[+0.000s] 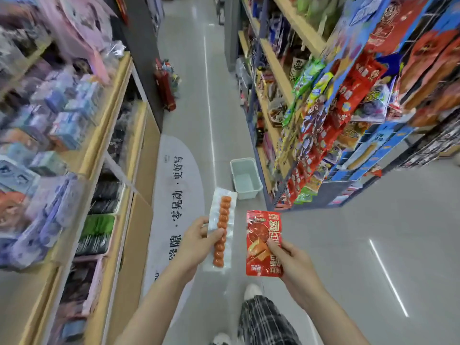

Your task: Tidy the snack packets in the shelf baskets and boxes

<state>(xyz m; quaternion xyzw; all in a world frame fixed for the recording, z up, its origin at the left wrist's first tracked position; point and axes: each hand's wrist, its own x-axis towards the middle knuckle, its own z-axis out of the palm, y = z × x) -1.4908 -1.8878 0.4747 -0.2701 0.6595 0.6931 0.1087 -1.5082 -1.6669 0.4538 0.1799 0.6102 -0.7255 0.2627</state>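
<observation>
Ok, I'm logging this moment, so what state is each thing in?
Left hand: grips the clear skewer packet.
Clear skewer packet: sealed, held upright.
Right hand: pinches the red snack packet.
Red snack packet: sealed, held flat toward the camera.
Pale green basket: on the floor, upright, empty.

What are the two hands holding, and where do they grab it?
The left hand pinches the long clear packet of orange balls at its middle. The right hand holds the red snack packet by its lower right part.

Open aisle floor between shelves; tub ahead.
</observation>
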